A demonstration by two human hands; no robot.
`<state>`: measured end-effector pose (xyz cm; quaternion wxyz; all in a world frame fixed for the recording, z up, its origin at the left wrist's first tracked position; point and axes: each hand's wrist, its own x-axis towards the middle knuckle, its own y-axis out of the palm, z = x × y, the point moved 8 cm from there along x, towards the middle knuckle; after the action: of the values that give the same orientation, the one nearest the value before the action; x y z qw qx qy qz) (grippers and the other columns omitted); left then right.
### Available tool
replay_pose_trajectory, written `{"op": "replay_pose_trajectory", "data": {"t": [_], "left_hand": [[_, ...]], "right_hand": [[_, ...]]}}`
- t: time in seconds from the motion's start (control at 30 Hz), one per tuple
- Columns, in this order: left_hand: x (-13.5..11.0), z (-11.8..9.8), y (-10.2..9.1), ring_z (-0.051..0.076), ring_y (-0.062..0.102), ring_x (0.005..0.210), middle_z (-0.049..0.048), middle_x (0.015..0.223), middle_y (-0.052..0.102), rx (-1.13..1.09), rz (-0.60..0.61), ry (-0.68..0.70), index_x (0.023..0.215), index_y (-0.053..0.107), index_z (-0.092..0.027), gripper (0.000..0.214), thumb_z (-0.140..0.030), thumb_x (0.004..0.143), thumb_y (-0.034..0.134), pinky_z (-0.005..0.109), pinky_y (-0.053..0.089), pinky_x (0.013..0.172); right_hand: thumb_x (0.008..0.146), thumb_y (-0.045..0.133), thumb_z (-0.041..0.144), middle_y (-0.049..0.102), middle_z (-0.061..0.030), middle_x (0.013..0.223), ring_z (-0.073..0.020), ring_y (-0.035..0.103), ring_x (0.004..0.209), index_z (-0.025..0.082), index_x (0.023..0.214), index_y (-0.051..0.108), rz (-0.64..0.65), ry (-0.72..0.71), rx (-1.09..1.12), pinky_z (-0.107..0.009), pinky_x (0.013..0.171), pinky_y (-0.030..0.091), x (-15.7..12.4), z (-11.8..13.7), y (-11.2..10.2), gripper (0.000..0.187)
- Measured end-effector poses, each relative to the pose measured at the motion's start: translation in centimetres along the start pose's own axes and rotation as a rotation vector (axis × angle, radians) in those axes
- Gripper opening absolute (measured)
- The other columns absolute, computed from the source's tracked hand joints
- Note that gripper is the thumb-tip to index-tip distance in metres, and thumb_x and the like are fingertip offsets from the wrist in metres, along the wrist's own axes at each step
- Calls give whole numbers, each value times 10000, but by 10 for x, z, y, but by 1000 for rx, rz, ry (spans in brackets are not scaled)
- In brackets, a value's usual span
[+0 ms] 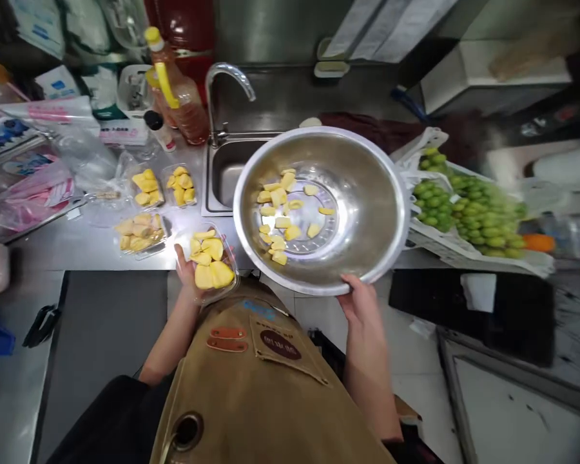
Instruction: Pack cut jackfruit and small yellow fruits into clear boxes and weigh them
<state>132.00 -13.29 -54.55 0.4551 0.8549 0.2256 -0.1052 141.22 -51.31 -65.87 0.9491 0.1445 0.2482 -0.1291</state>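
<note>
My left hand (187, 274) is wrapped round a clear plastic container (234, 263) filled with yellow fruit pieces (211, 261), kind unclear, near the front edge of the counter. With my right hand (360, 299) I grip the near rim of a large steel bowl (367, 206). Several small yellow pieces (281, 222) lie on the left and middle of the bowl's bottom. The bowl covers part of a steel sink (222, 177). Left of the sink stand more clear boxes: two with yellow pieces (180, 187) and one with paler pieces (140, 232).
A curved faucet (229, 71) rises behind the bowl. Bottles with amber liquid (188, 106) and plastic packaging (38, 187) crowd the back left. To the right, green grapes (483, 209) fill a white crate (439, 241), with an orange object (539, 243) beside them.
</note>
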Motion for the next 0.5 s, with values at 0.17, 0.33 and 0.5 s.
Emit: {"op": "replay_pose_trajectory", "data": {"t": [0.17,0.33,0.5], "left_hand": [[0,3,28,281,825,972,93,1202,841,34,-33,70,1356,751,-249,972,-950,1004,178,422,703,850],[1,-17,36,275,777,918,103,1202,817,49,50,126,1419,723,-255,966,-944,1008,185,428,697,787],[3,-32,46,268,754,945,93,1215,800,67,50,160,1478,681,-276,950,-951,1005,208,423,683,819]], "right_hand": [[633,882,622,782,-138,1155,-333,768,961,242,1140,670,-140,-259,-223,-518,740,689,0,47,-31,668],[961,713,487,729,-160,1304,-286,734,1162,242,1301,641,-160,-846,-445,-482,1048,628,-7,143,20,425],[960,671,190,765,-148,1227,-305,717,1118,190,1197,733,857,-935,-1231,-452,999,583,12,113,186,246]]}}
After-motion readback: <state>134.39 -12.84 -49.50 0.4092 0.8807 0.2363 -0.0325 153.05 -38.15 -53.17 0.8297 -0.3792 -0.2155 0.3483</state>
